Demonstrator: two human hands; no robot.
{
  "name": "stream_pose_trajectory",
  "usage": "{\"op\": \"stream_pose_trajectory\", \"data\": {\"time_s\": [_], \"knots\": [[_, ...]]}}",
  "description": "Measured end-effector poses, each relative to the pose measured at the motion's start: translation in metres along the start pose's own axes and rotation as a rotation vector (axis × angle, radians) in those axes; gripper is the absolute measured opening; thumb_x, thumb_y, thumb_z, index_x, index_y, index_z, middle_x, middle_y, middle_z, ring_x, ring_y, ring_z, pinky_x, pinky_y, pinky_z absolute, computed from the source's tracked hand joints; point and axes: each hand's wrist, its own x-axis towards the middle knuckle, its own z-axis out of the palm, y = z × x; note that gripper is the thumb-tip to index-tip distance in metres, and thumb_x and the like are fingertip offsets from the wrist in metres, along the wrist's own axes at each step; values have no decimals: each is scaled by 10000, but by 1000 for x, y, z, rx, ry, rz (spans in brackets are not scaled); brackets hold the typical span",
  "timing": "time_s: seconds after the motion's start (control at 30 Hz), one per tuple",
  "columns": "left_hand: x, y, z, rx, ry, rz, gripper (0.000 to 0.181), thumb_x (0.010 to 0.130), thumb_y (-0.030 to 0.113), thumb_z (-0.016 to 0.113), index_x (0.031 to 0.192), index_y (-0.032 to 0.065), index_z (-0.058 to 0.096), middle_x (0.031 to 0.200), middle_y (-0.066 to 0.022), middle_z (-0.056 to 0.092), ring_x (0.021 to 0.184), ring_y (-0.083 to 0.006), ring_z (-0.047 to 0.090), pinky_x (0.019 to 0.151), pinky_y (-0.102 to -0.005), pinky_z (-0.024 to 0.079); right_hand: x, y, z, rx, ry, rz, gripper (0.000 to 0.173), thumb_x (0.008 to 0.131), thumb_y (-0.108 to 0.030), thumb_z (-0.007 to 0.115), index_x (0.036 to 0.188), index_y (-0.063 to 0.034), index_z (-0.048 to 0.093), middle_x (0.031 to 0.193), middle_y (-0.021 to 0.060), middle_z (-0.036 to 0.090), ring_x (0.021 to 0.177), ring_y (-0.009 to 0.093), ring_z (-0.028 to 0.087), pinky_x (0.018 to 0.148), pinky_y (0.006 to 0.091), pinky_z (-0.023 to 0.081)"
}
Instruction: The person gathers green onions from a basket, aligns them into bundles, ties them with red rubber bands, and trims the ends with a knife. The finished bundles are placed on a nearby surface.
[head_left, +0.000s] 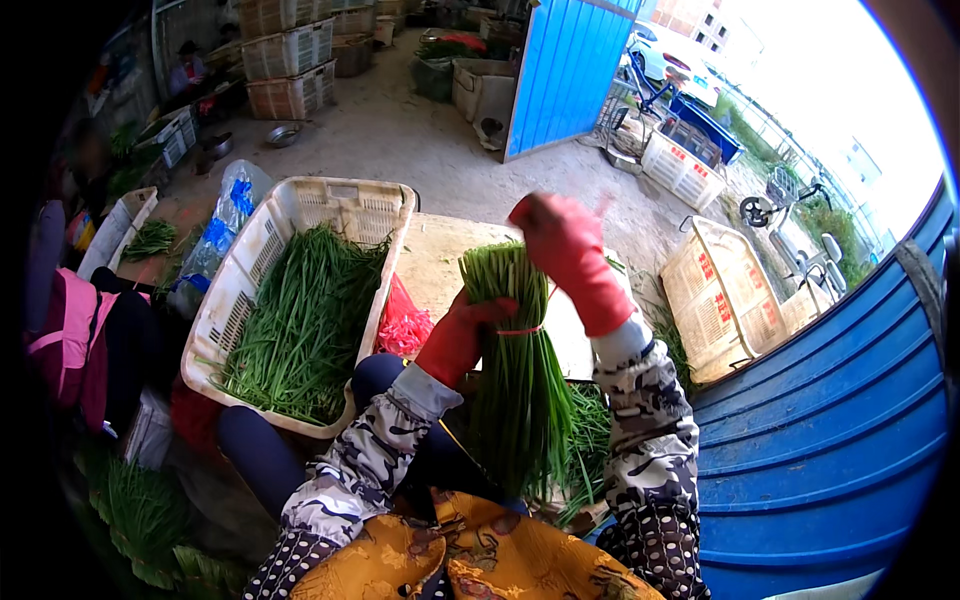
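My left hand (466, 330), in a red glove, grips an upright bunch of green garlic chives (525, 382) around its upper part. Its cut, pale ends face up and the long leaves hang toward my lap. A thin pink tie (519, 331) circles the bunch just below my left thumb. My right hand (562, 247), also red-gloved, is raised at the upper right of the bunch with curled fingers. It is blurred, and whether anything is inside it is hidden. A pale work board (442, 247) lies behind the bunch, with pink plastic ties (405, 322) at its left edge.
Left of the board stands a white plastic crate (196, 330) of loose chives (307, 322). More chives (589, 427) lie below the held bunch. Blue corrugated metal (817, 442) borders my right side, near another crate (712, 292). A person (186, 71) sits at the far left.
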Motion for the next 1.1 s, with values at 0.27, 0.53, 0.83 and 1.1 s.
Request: {"op": "stream_pose_trajectory", "data": {"time_s": [0.27, 0.53, 0.83, 1.1], "knots": [[3, 1, -12, -113, -15, -42, 428, 866, 164, 600, 1265, 25, 529, 1169, -87, 624, 1054, -202, 607, 954, -364, 465, -47, 28, -40, 380, -76, -96, 557, 785, -226, 755, 1286, -123, 534, 1147, 128, 623, 944, 252, 625, 828, 362, 509], [0, -12, -13, -279, -154, -95, 512, 830, 230, 625, 1276, 9, 507, 1153, -148, 621, 1028, -292, 618, 909, -438, 502, -45, 13, -6, 472, 74, -8, 112, 786, -62, 663, 884, -113, 678, 766, 76, 654, 722, 264, 651, 617, 363, 508], [5, -15, -21, -309, -111, -94, 465, 863, 167, 597, 1291, 16, 494, 1193, -114, 610, 1053, -236, 612, 924, -396, 500, -37, 25, -24, 326, -55, -151, 638, 759, -245, 758, 1322, -112, 489, 1172, 158, 595, 994, 328, 591, 884, 426, 467], [3, -12, -7, -138, -47, 1, 469, 876, 128, 587, 1317, 45, 448, 1193, -115, 587, 1024, -246, 624, 901, -410, 518, -38, 0, -24, 341, -216, -204, 372, 717, -153, 682, 1080, -85, 637, 1012, 141, 632, 966, 369, 576, 890, 422, 448]]}}
